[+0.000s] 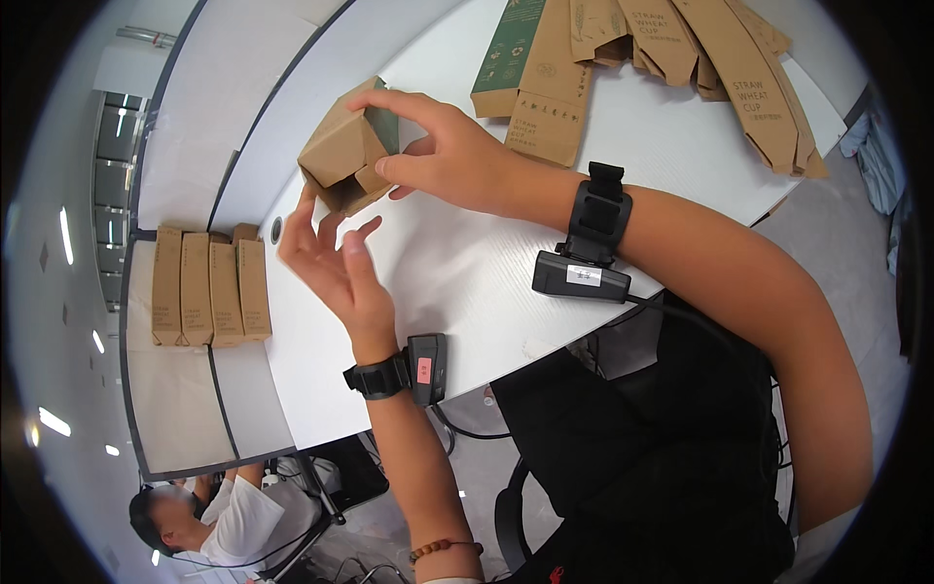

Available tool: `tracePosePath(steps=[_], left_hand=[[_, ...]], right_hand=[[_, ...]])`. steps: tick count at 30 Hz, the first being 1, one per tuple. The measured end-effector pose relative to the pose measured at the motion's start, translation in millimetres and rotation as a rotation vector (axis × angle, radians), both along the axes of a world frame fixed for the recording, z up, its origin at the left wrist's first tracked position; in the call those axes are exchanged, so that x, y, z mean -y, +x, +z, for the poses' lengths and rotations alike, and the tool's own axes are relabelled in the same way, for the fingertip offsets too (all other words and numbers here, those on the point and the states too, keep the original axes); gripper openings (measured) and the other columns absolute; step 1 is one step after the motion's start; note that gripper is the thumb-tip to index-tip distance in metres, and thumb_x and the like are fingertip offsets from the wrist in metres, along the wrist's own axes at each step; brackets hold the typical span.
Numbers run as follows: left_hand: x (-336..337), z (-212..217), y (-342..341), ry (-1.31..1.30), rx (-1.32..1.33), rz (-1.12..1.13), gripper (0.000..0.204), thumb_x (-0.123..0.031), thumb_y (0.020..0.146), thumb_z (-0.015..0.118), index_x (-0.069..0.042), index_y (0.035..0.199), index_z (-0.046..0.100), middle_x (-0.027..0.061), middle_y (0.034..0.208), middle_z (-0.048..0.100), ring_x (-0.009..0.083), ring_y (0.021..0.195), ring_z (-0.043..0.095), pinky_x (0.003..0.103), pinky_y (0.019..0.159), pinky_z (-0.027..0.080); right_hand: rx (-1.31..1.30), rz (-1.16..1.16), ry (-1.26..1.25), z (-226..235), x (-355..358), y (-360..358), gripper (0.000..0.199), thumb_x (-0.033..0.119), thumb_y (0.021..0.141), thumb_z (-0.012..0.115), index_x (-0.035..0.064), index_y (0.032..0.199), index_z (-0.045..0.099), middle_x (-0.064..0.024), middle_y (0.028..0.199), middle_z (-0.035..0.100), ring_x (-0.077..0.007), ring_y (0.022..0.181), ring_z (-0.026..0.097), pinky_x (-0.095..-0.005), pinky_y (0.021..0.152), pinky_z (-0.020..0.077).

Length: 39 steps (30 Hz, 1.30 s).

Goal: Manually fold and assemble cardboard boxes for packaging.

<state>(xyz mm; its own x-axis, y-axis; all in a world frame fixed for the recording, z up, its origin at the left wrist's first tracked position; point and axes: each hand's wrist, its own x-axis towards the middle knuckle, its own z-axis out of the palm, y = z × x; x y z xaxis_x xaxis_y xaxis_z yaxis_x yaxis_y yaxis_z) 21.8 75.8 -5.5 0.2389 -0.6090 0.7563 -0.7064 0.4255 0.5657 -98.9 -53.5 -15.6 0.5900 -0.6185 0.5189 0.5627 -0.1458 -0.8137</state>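
A brown cardboard box (342, 146) with a green side is held up over the far left part of the table. Its near end is partly open, with a dark hollow showing between the flaps. My right hand (438, 146) grips it from the right, fingers over the top and thumb by the open end. Just below the box is my left hand (336, 277), fingers spread and curved; one fingertip reaches the box's lower left corner, the thumb stands free. Each wrist wears a black strap with a small black device.
On the white table (467, 253), flattened brown cartons (671, 49) lie at the far right, beside a brown and green box (530, 78). Several upright brown boxes (209, 292) stand in a row at the left by the partition (175, 399). Another person (219, 521) sits beyond it.
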Motion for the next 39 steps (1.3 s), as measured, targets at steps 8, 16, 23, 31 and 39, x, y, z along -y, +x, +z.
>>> tracePosePath(steps=[8,16,23,31,39], left_hand=[[0,5,-2,0.021,-0.332,0.057,0.021,-0.012,0.1,0.058,-0.005,0.119,0.053,0.0118,0.128,0.056,0.0202,0.106,0.063,0.032,0.064,0.057],[-4,2,12,-0.019,-0.132,0.117,0.017,-0.008,0.1,0.053,-0.001,0.114,0.057,0.014,0.137,0.052,0.026,0.114,0.061,0.037,0.087,0.056],[-4,3,8,0.013,-0.045,0.019,0.027,-0.015,0.098,0.055,0.006,0.112,0.063,0.0221,0.141,0.046,0.0325,0.133,0.051,0.041,0.088,0.06],[8,-1,-8,-0.034,-0.169,0.196,0.019,-0.008,0.095,0.067,0.006,0.105,0.061,0.0237,0.13,0.054,0.0276,0.129,0.053,0.037,0.08,0.065],[9,4,-10,-0.099,-0.257,0.192,0.042,-0.004,0.091,0.07,-0.003,0.123,0.043,0.0156,0.13,0.044,0.0253,0.116,0.055,0.036,0.084,0.064]], right_hand=[[-0.111,0.036,-0.085,3,-7,-7,0.058,0.005,0.093,0.062,0.0115,0.147,0.045,-0.0147,0.142,0.048,-0.0228,0.099,0.069,-0.0313,0.083,0.0603],[-0.054,0.03,-0.289,2,-5,-4,0.092,0.02,0.075,0.086,0.0128,0.152,0.038,-0.0142,0.146,0.044,-0.0287,0.114,0.064,-0.0378,0.091,0.0596],[-0.01,-0.061,-0.3,3,-1,-3,0.081,0.02,0.08,0.084,0.0128,0.149,0.042,-0.0155,0.141,0.05,-0.0267,0.113,0.064,-0.0344,0.085,0.0596],[-0.081,-0.183,-0.18,1,-16,1,0.067,0.02,0.084,0.079,0.0122,0.143,0.048,-0.0156,0.13,0.061,-0.02,0.091,0.071,-0.0316,0.081,0.0587],[-0.011,-0.079,-0.116,-2,-16,5,0.061,0.015,0.088,0.074,0.0112,0.143,0.048,-0.0156,0.129,0.062,-0.0193,0.092,0.072,-0.0298,0.081,0.0584]])
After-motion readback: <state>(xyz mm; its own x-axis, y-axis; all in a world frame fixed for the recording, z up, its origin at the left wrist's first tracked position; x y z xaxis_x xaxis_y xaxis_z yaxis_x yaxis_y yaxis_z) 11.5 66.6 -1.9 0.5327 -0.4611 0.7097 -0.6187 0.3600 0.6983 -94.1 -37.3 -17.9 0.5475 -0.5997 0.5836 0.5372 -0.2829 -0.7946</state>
